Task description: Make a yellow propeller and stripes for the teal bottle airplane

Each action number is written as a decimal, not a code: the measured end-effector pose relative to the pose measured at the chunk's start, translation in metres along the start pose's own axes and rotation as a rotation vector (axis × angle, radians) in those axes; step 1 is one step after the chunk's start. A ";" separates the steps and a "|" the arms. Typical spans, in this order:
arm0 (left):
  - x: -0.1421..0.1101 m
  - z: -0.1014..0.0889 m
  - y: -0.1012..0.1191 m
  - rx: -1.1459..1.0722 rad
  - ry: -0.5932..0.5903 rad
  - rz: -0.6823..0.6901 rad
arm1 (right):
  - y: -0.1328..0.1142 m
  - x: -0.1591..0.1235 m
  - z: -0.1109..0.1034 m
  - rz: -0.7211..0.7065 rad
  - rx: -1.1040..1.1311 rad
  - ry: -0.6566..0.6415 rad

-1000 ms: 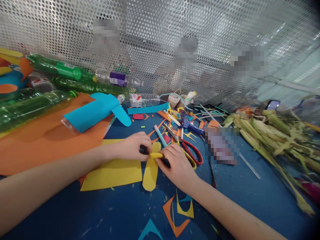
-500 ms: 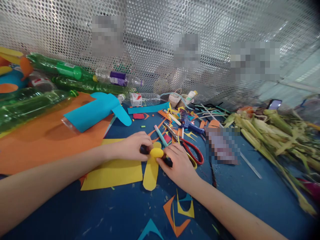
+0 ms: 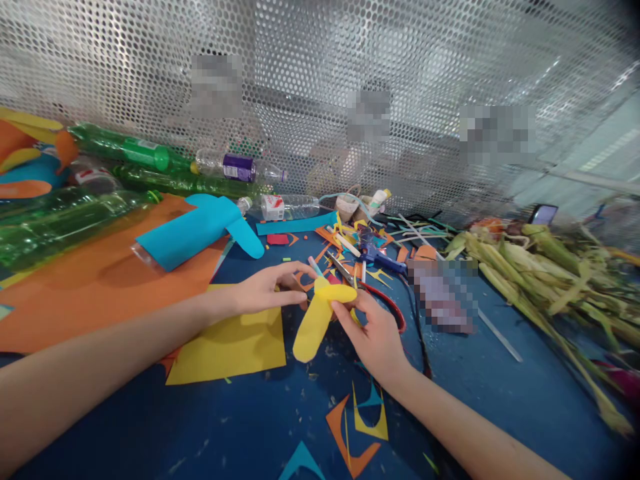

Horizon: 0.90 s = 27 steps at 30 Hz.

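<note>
My right hand (image 3: pixel 374 331) pinches a folded yellow paper petal (image 3: pixel 315 320) and holds it lifted above the blue table (image 3: pixel 500 393). My left hand (image 3: pixel 267 291) hovers just left of the petal's folded top, fingers stretched out and holding nothing. Below it lies a yellow paper sheet (image 3: pixel 230 347). Red-handled scissors (image 3: pixel 383 301) lie right behind my right hand.
An orange sheet (image 3: pixel 95 280) and a bottle wrapped in cyan paper (image 3: pixel 195 230) lie at the left, with green plastic bottles (image 3: pixel 55 220) behind. Corn husks (image 3: pixel 545 273) pile at the right. Paper scraps (image 3: pixel 357 427) litter the table. A perforated metal wall (image 3: pixel 320 80) closes the back.
The yellow petal was pressed on the table under both hands; now my right hand has lifted it and my left hand has let go and opened.
</note>
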<state>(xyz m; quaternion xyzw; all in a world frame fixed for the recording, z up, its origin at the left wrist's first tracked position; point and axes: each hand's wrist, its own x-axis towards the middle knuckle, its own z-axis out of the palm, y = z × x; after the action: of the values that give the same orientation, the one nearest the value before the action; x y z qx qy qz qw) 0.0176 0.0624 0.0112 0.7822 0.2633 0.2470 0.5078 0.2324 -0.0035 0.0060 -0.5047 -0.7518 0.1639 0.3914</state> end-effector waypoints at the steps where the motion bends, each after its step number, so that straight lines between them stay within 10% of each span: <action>1: 0.000 0.000 0.000 0.016 0.008 0.002 | 0.000 -0.001 0.000 0.010 0.020 0.004; 14: 0.000 0.003 0.002 -0.036 0.004 0.034 | -0.001 -0.003 0.000 -0.071 0.038 0.053; 21: -0.002 0.024 0.017 0.145 0.335 0.074 | -0.005 -0.006 -0.003 -0.175 0.049 0.133; 27: -0.003 0.031 0.028 0.058 0.387 0.101 | -0.008 -0.006 -0.002 -0.048 0.299 0.188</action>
<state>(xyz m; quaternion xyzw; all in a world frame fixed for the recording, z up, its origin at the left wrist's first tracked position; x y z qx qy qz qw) 0.0400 0.0298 0.0259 0.7465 0.3233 0.4104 0.4120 0.2301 -0.0125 0.0093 -0.4361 -0.6909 0.2164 0.5345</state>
